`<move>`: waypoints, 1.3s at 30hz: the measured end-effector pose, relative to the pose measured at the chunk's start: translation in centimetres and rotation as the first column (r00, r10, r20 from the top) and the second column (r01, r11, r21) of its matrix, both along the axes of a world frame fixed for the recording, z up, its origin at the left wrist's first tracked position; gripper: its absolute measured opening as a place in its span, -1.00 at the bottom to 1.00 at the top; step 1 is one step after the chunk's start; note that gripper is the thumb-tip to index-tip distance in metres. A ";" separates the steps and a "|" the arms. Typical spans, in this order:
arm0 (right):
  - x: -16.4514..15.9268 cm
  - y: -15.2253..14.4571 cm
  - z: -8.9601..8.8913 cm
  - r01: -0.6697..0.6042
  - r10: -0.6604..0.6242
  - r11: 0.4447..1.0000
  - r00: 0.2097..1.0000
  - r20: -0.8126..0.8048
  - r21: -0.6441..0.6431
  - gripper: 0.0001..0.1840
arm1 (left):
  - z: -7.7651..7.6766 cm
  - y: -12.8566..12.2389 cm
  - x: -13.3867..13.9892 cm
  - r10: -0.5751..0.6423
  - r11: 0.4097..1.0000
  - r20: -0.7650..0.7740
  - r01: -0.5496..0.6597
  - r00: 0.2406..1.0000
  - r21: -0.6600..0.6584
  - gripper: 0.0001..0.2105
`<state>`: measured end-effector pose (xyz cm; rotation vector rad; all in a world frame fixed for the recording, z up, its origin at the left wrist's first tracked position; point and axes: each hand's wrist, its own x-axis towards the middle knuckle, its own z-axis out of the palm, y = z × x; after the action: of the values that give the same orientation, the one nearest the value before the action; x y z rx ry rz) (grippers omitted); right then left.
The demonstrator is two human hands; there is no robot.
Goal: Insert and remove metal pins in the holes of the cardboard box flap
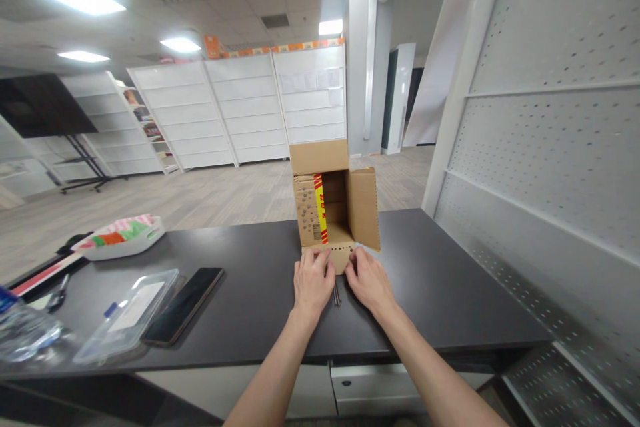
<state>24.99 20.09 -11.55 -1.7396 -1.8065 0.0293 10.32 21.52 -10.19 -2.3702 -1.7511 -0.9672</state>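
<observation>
A brown cardboard box [337, 203] stands on the desk with its opening facing me. Its flaps are spread, and yellow-and-red tape runs down the left flap, beside several dark round marks. The lower flap [341, 260] slopes toward me and has a row of small dark holes or studs along its fold. My left hand [315, 280] is closed on the left part of this flap, fingers bent over it. At the flap's right edge, my right hand [370, 279] pinches the cardboard. Several thin metal screws or nails [337, 296] lie between my hands; their heads point toward me.
On the dark desk [250, 327], to the left, lie a black phone [184, 307], a clear plastic case [130, 313], a water bottle [25, 330] and a white basket [120, 247] with colourful contents. A white perforated panel [540, 147] rises along the right side.
</observation>
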 end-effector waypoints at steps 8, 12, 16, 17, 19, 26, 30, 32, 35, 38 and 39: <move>0.0 0.0 0.0 -0.012 0.012 1.000 1.000 -0.016 0.000 -0.96 | 0.3 -1.3 -0.6 -0.003 0.994 0.046 0.008 0.999 -0.110 -0.86; 0.0 0.0 -0.1 -0.011 0.011 1.000 1.000 -0.028 -0.008 -0.97 | 0.4 -2.5 -1.1 -0.004 0.979 0.000 0.004 1.000 -0.201 -0.94; 0.0 0.0 -0.2 -0.007 0.007 1.000 1.000 -0.023 -0.004 -0.97 | 0.7 -3.4 -1.2 -0.004 0.970 -0.042 -0.006 0.999 -0.244 -0.94; 0.1 0.0 -0.2 -0.008 0.008 1.000 1.000 -0.021 -0.002 -0.97 | 0.8 -3.5 -1.2 -0.006 0.968 -0.052 -0.007 0.999 -0.250 -0.93; 0.1 0.0 -0.3 -0.011 0.011 1.000 1.000 -0.018 -0.002 -0.97 | 0.9 -3.7 -1.2 -0.009 0.966 -0.073 -0.010 0.997 -0.260 -0.93; 0.0 0.0 -0.1 -0.004 0.004 1.000 1.000 -0.023 -0.019 -0.95 | 1.0 -3.7 -1.2 -0.002 0.956 -0.114 -0.031 0.993 -0.290 -0.89; 0.0 -0.1 0.0 -0.009 0.008 1.000 1.000 -0.030 -0.018 -0.96 | 1.2 -3.8 -1.0 0.007 0.948 -0.135 -0.050 0.991 -0.316 -0.87; 0.0 -0.1 -0.1 -0.015 0.015 1.000 0.999 -0.029 -0.009 -0.96 | 1.2 -3.8 -1.0 0.005 0.944 -0.145 -0.052 0.989 -0.327 -0.87; 0.1 0.0 -0.1 -0.016 0.016 1.000 1.000 -0.027 -0.002 -0.97 | 1.3 -3.7 -1.0 -0.001 0.940 -0.154 -0.051 0.988 -0.337 -0.88; 0.1 0.0 -0.1 -0.015 0.015 1.000 0.999 -0.031 0.001 -0.98 | 1.7 -3.7 -1.2 -0.006 0.940 -0.185 -0.057 0.983 -0.335 -0.88; 0.1 0.0 -0.1 -0.017 0.017 1.000 0.999 -0.031 0.002 -0.98 | 1.9 -3.8 -1.3 -0.005 0.941 -0.202 -0.064 0.979 -0.333 -0.87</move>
<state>25.10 20.05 -11.68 -1.7137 -1.7983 0.0611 9.06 17.74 -8.32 -2.5153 -2.0001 -0.4266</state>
